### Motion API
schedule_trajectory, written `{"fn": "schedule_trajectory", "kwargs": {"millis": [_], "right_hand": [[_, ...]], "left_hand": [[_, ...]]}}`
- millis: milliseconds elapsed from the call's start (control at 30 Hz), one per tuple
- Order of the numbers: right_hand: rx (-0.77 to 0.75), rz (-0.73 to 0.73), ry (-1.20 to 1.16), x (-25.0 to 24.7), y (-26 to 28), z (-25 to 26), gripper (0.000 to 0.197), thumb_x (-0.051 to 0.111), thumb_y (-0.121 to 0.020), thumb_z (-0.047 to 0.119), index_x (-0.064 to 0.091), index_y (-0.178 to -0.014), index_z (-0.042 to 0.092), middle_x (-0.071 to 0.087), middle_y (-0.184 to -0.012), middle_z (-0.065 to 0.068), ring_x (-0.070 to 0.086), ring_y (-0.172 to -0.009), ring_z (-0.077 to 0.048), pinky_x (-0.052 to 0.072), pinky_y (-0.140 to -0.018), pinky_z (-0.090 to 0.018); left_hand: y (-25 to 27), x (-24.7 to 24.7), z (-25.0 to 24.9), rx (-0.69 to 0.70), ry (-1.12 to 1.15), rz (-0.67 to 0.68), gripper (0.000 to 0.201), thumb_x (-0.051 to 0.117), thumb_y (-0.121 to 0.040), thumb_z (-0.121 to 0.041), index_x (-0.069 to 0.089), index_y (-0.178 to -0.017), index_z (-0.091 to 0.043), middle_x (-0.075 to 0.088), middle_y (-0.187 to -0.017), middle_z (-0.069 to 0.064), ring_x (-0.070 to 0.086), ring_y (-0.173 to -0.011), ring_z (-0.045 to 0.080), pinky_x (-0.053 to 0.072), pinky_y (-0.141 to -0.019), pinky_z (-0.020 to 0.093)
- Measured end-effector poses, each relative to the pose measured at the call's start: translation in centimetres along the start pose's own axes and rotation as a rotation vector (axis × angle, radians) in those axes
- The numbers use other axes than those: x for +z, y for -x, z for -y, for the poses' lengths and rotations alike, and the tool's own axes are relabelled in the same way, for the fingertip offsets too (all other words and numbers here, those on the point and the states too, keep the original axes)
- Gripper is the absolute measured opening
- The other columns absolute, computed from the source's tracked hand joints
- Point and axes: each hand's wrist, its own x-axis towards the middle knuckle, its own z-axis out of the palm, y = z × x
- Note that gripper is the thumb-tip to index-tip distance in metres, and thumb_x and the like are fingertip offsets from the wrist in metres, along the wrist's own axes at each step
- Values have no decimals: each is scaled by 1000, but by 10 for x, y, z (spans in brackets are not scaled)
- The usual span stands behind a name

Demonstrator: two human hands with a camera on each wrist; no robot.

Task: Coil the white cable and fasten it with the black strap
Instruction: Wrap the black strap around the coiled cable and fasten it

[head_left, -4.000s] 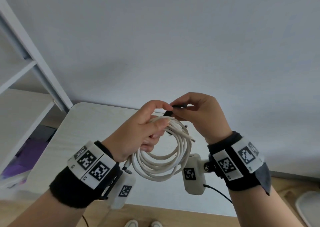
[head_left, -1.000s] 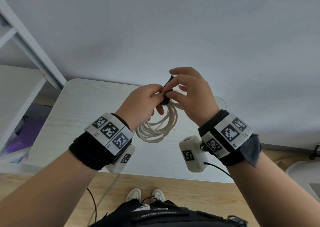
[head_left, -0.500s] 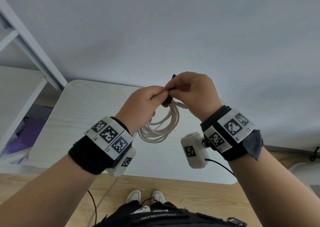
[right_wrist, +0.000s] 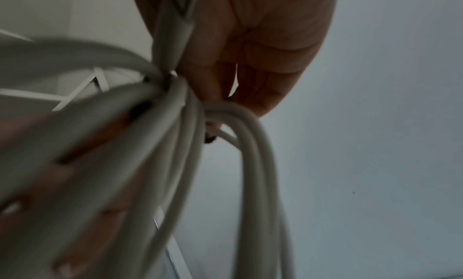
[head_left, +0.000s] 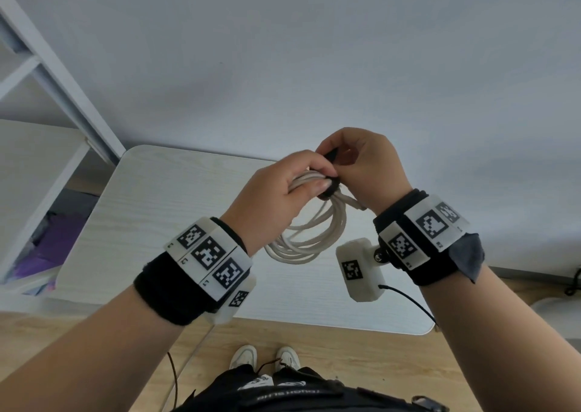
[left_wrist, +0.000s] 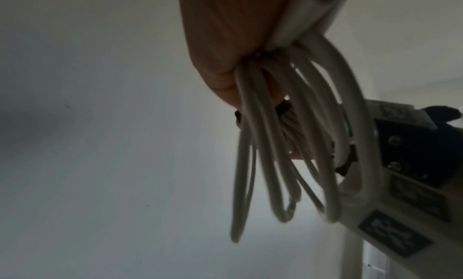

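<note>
The white cable (head_left: 309, 238) hangs in several round loops above the table, bundled at its top. My left hand (head_left: 283, 191) grips the bundle there, thumb laid across the strands. A black strap (head_left: 330, 190) wraps the bundle just right of that thumb, and its free end (head_left: 330, 154) sticks up between my right hand's (head_left: 361, 166) curled fingertips, which pinch it. In the left wrist view the cable loops (left_wrist: 288, 144) dangle from the palm with a bit of black strap (left_wrist: 283, 110) behind them. The right wrist view shows blurred cable strands (right_wrist: 175, 144) crossing my fingers (right_wrist: 250, 75).
A pale wood-grain table (head_left: 151, 223) lies below the hands, its front edge near my feet. White shelving (head_left: 47, 75) stands at the left against a plain grey wall. A thin black wire (head_left: 408, 301) runs from the right wrist camera.
My left thumb has slid along the bundle toward the strap. My right hand has curled tighter over the strap's end, and the strap sits closer round the cable.
</note>
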Motion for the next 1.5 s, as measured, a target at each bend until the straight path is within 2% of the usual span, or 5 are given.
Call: {"fn": "schedule_trajectory", "kwargs": {"millis": [300,467,667,1000,1500], "right_hand": [[-40,-23,-81,-19,-8,7,17,65,-77,4,71,-79,20,69,-71,1,64,-63,-10,56,-69,-24],[-74,-33,-15,-21,-12,11,20,67,-75,3,71,-84,20,67,-66,5,62,-58,-4,51,-64,-17],[-137,-48,-52,-21,-6,17,36,68,-72,-1,68,-100,21,67,-76,-24,66,-70,-29,57,-72,-29],[-234,-69,-128,-8,26,24,20,67,-73,-4,71,-71,16,69,-70,10,67,-66,-5,51,-63,-14],[-589,-208,206,13,44,-4,11,68,-74,2,72,-68,10,68,-63,-1,61,-59,-20,48,-53,-33]], "left_hand": [[3,-2,7,-135,125,-5,14,54,-93,-19,64,-100,-23,70,-79,-6,42,-42,0,33,-43,13],[1,1,5,-141,69,8,13,53,-93,-21,63,-100,-20,69,-77,-7,41,-42,0,33,-44,12],[3,1,5,-225,169,-18,13,51,-94,-20,62,-99,-16,70,-78,1,38,-40,2,33,-42,19],[-3,-4,4,-361,408,-80,12,48,-96,-18,57,-93,-9,67,-69,0,32,-39,7,30,-37,17],[-3,3,11,-437,407,-110,14,48,-96,-20,55,-88,-11,60,-56,-7,35,-37,5,32,-36,18]]}}
